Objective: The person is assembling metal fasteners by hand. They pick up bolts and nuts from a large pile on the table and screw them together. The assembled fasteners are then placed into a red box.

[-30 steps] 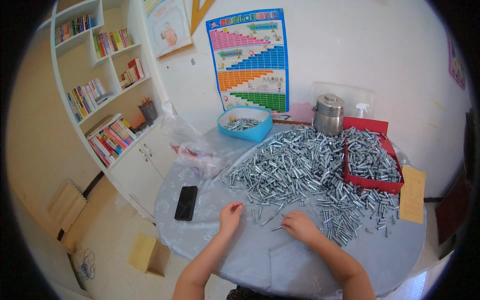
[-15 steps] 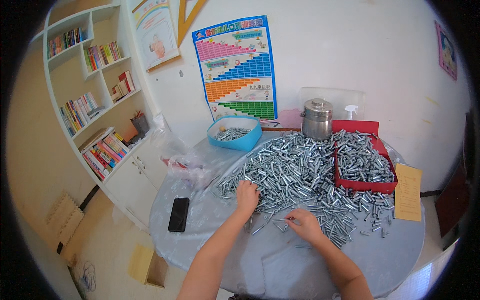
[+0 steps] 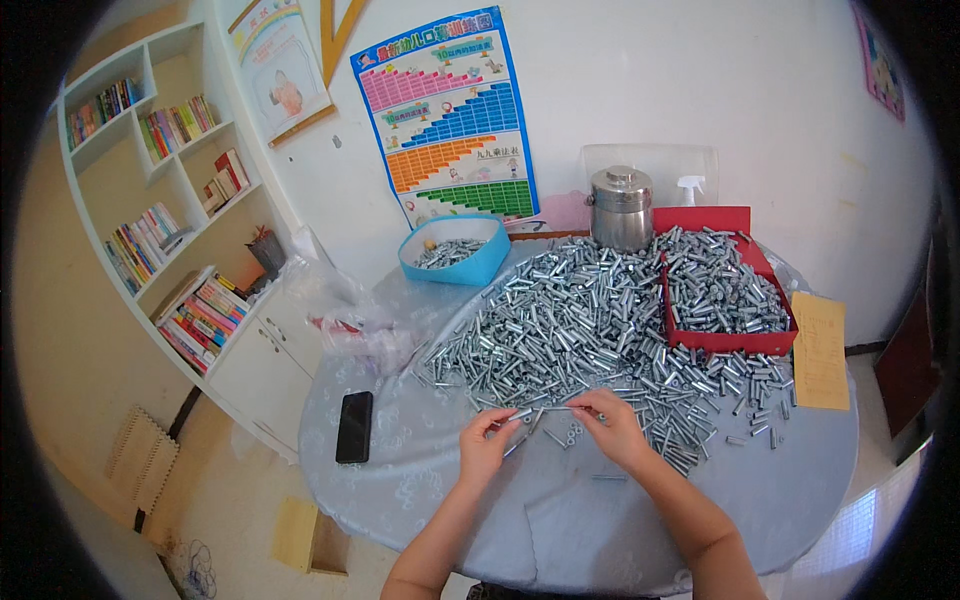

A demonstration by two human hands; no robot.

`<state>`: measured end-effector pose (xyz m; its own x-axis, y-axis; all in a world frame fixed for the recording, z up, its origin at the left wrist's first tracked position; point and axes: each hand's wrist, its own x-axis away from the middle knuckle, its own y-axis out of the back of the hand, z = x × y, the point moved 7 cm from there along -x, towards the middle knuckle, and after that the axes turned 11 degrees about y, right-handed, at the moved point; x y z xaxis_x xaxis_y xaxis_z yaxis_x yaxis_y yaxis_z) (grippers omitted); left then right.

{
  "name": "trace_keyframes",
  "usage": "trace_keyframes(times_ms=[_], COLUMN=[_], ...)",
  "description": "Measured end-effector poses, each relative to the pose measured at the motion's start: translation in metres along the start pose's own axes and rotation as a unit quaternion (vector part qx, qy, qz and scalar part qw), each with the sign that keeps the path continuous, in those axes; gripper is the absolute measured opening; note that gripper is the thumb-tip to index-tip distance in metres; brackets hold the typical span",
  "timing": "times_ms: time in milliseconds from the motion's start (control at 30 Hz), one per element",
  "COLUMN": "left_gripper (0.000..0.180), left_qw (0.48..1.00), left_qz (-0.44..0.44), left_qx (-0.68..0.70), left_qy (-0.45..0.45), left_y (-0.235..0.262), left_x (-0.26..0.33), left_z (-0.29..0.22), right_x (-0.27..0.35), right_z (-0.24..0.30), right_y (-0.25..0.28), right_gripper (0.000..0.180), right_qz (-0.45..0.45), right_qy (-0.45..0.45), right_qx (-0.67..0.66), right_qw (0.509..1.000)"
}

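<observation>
Steel rod [image 3: 548, 409], thin and silvery, spans your two hands: your left hand [image 3: 487, 447] pinches one end in a closed grip, your right hand [image 3: 615, 428] pinches the other, just above the desk [image 3: 420, 480]. Beyond lies a huge heap of metal sleeves [image 3: 570, 330], mostly untouched, so most work seems left. A red tray [image 3: 725, 340] and blue bowl [image 3: 455, 255] already hold pieces. A black phone [image 3: 354, 426] lies left; bookshelves [image 3: 170, 200] and a poster [image 3: 450, 120] line the room.

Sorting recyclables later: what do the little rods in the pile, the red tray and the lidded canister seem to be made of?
Rods: metal, probably plated steel, with a bright silvery glint. Red tray: looks like matte cardboard with thin flat walls, possibly plastic. Canister: seemingly stainless steel, brushed and reflective.
</observation>
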<state>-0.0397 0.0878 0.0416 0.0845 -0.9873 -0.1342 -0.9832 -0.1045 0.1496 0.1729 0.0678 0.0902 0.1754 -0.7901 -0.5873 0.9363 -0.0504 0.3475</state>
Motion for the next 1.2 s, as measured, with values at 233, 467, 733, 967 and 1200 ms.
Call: trace_keyframes(times_ms=[233, 467, 733, 967, 1200], left_gripper=[0.018, 0.018, 0.031, 0.029, 0.026], left_qw=[0.998, 0.995, 0.996, 0.993, 0.954], left_qz=[0.019, 0.028, 0.029, -0.078, -0.222], left_qx=[0.061, -0.066, -0.05, 0.084, 0.2], left_qy=[0.027, -0.069, -0.067, -0.005, 0.006], left_y=[-0.008, -0.02, -0.028, 0.018, 0.074], left_x=[0.018, 0.035, 0.048, 0.031, 0.019], left_z=[0.009, -0.011, -0.011, -0.009, 0.006], right_x=[0.003, 0.01, 0.026, 0.016, -0.022], right_z=[0.018, 0.023, 0.02, -0.011, -0.011], right_y=[-0.009, -0.02, -0.051, -0.028, -0.086], right_gripper=[0.014, 0.018, 0.035, 0.026, 0.018], right_qz=[0.037, 0.045, 0.12, 0.073, 0.193], right_qy=[0.078, 0.122, 0.071, -0.03, 0.141], right_qx=[0.086, 0.112, 0.063, 0.028, 0.143], right_qw=[0.993, 0.985, 0.988, 0.997, 0.96])
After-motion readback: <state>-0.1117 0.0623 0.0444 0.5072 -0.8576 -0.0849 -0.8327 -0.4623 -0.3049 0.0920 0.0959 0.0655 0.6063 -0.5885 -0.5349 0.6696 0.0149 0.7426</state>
